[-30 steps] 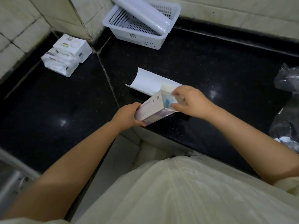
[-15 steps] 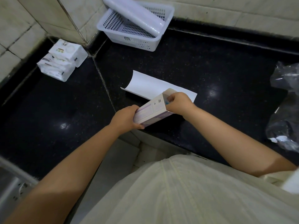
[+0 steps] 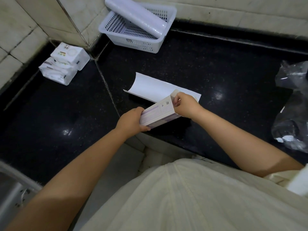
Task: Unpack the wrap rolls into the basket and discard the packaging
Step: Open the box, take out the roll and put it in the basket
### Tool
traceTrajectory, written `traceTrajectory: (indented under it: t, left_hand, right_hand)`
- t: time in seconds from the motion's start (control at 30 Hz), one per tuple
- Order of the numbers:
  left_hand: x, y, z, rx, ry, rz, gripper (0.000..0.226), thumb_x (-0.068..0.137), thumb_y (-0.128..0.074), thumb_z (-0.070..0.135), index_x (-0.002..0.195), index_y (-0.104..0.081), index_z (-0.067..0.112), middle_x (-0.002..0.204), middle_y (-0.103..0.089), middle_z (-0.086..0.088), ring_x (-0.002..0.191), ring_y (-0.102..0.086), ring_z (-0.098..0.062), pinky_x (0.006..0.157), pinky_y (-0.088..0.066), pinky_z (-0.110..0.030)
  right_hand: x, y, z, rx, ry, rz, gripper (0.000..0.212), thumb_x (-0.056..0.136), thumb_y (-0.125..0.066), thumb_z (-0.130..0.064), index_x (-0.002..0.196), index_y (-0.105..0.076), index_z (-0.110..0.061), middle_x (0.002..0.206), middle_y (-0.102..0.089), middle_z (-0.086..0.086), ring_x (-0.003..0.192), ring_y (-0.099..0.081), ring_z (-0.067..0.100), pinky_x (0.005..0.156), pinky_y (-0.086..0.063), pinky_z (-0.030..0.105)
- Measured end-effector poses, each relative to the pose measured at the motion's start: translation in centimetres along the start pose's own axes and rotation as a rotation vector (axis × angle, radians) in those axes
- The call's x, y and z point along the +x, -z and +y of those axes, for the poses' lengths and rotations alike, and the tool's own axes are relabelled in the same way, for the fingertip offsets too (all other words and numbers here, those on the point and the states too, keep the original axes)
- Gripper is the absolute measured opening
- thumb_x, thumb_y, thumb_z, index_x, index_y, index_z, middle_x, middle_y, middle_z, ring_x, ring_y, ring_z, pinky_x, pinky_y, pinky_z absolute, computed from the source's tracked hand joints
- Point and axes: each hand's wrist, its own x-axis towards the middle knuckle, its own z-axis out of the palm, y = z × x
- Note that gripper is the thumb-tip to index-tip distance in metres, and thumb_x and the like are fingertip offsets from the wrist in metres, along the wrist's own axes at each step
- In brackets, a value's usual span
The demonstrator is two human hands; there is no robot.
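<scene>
Far off to the left of my grip, two white packs (image 3: pixel 64 63) sit stacked on the black table (image 3: pixel 216 67), tucked against the tiled wall. My left hand (image 3: pixel 131 121) wraps tight around the near end of the long box (image 3: pixel 159 112), thumb underneath, holding it tilted just above the table's front edge. Up beyond my hands, the white basket (image 3: pixel 133 42) stands in the corner with one wrap roll (image 3: pixel 135 15) lying slanted across it, one end poking over the rim. Just behind the box lies a curled white sheet (image 3: pixel 150 88). My right hand (image 3: pixel 186 105) pinches the box's far end, fingers closed on the flap. Well out to the right, crumpled clear plastic (image 3: pixel 293 107) rests on the table.
</scene>
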Motion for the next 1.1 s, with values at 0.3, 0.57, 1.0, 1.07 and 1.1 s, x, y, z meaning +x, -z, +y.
traceTrajectory:
  t: [0.3,0.57,1.0,1.07,1.1]
  left_hand:
    - [-0.4,1.7,-1.6,0.065,-0.009,0.033,0.049,0.071,-0.074,0.032,0.108,-0.052,0.009,0.111,-0.059,-0.01,0.098,-0.056,-0.024,0.074,-0.043,-0.031]
    - [-1.2,5.1,-8.9,0.084,0.317,0.155,0.047,0.073,-0.074,0.018,0.107,-0.05,-0.004,0.116,-0.054,-0.026,0.104,-0.054,-0.041,0.085,-0.047,-0.046]
    - [-1.8,6.2,-13.3,-0.057,0.393,0.226,0.084,0.078,-0.07,0.031,0.141,-0.024,-0.002,0.148,-0.027,-0.022,0.139,-0.022,-0.036,0.115,-0.02,-0.047]
    - [-1.3,7.0,-11.7,-0.102,0.114,0.365,0.089,0.077,-0.072,0.032,0.143,-0.022,-0.001,0.153,-0.022,-0.02,0.143,-0.014,-0.033,0.118,-0.012,-0.042]
    - [-1.1,7.4,-11.0,-0.072,0.006,0.393,0.092,0.075,-0.074,0.033,0.144,-0.023,0.0,0.153,-0.021,-0.019,0.144,-0.012,-0.033,0.118,-0.011,-0.042]
  right_hand:
    - [-0.8,-0.7,-1.1,-0.001,0.08,0.001,0.043,0.082,-0.055,-0.003,0.046,-0.034,-0.014,0.059,-0.033,0.004,0.057,-0.031,0.013,0.053,-0.025,0.024]
    - [0.8,2.7,-2.0,0.262,-0.002,0.12,0.028,0.079,-0.061,0.001,0.089,-0.052,0.026,0.064,-0.035,0.008,0.053,-0.032,0.013,0.036,-0.033,0.011]
    - [2.1,-2.5,-7.8,0.413,0.086,0.08,0.015,0.081,-0.061,0.0,0.068,-0.057,0.006,0.064,-0.044,0.007,0.059,-0.042,0.011,0.045,-0.039,0.014]
    - [2.8,-3.6,-8.9,0.426,0.106,0.064,0.009,0.081,-0.061,0.0,0.078,-0.06,0.008,0.069,-0.037,0.01,0.062,-0.038,0.015,0.048,-0.038,0.018]
    - [3.0,-4.0,-9.5,0.429,0.115,0.052,0.004,0.081,-0.061,0.0,0.078,-0.059,0.002,0.069,-0.035,0.009,0.062,-0.036,0.015,0.05,-0.037,0.021]
